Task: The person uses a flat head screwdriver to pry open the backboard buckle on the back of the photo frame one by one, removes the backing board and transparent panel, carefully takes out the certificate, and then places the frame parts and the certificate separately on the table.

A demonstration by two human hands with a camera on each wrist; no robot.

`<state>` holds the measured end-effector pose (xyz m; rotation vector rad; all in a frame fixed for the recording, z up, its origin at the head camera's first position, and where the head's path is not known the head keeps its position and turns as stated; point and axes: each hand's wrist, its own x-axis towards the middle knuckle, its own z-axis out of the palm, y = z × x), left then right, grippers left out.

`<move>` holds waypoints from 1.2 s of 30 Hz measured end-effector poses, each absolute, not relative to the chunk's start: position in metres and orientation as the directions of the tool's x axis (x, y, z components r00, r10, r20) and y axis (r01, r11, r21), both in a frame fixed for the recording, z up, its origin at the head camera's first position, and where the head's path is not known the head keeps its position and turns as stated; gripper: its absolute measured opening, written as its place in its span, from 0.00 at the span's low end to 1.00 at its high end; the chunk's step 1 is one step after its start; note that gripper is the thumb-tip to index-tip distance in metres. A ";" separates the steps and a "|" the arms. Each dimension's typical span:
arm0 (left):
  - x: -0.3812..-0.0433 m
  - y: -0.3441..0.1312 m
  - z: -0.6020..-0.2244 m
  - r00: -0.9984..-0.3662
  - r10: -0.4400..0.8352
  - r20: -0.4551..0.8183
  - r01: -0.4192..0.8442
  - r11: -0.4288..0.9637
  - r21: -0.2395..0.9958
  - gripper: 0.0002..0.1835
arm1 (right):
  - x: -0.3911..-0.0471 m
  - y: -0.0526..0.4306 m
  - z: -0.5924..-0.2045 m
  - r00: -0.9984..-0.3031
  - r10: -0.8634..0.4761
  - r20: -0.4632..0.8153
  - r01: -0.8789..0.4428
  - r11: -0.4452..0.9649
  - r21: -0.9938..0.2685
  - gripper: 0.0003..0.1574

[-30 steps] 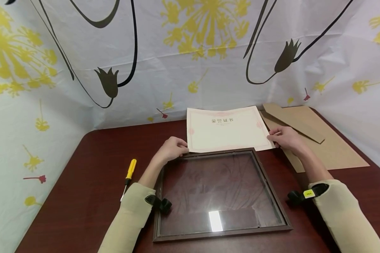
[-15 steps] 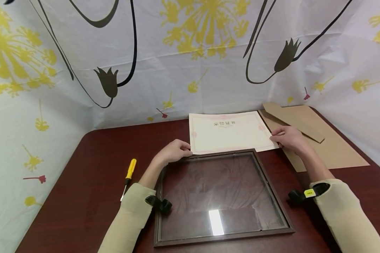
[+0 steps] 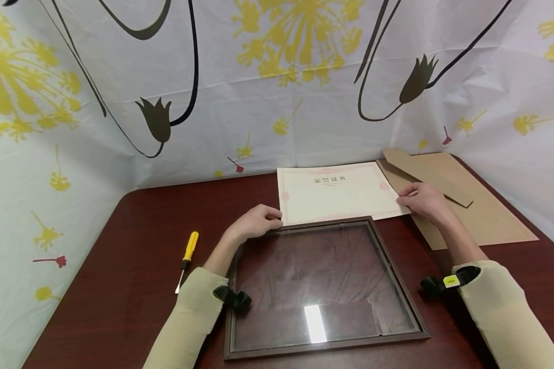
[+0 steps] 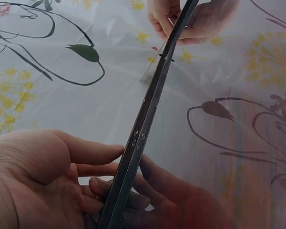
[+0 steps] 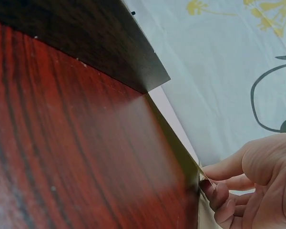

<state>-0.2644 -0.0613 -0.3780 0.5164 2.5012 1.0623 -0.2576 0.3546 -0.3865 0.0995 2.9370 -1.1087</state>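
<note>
A cream certificate [image 3: 341, 197] with a pink border and printed Chinese characters lies behind the picture frame [image 3: 328, 348], along its far edge. My left hand [image 3: 256, 221] pinches the certificate's near left corner, right beside the frame's far left corner. In the left wrist view, the thumb of the left hand [image 4: 38, 176] meets the dark frame edge [image 4: 138, 129], which hides the fingertips. With thumb and fingers, my right hand [image 3: 422, 200] pinches the certificate's near right corner. The right wrist view shows the right hand [image 5: 262, 181] holding that corner slightly above the table.
A screwdriver [image 3: 190, 248] with a yellow handle lies left of the frame on the dark red table [image 3: 120, 287]. A brown backing board [image 3: 489, 215] with a folded stand flap [image 3: 434, 179] lies at the back right. A patterned white sheet [image 3: 258, 128] hangs behind.
The certificate has shifted slightly right and its far edge has come lower, with both hands moving slightly right along with it. The frame has edged slightly toward me.
</note>
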 end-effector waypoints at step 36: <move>-0.246 -0.106 -0.363 -0.911 0.408 -0.057 0.223 0.605 0.765 0.16 | -0.244 0.316 -0.353 -0.993 -0.107 -0.054 -0.041 0.723 -0.689 0.25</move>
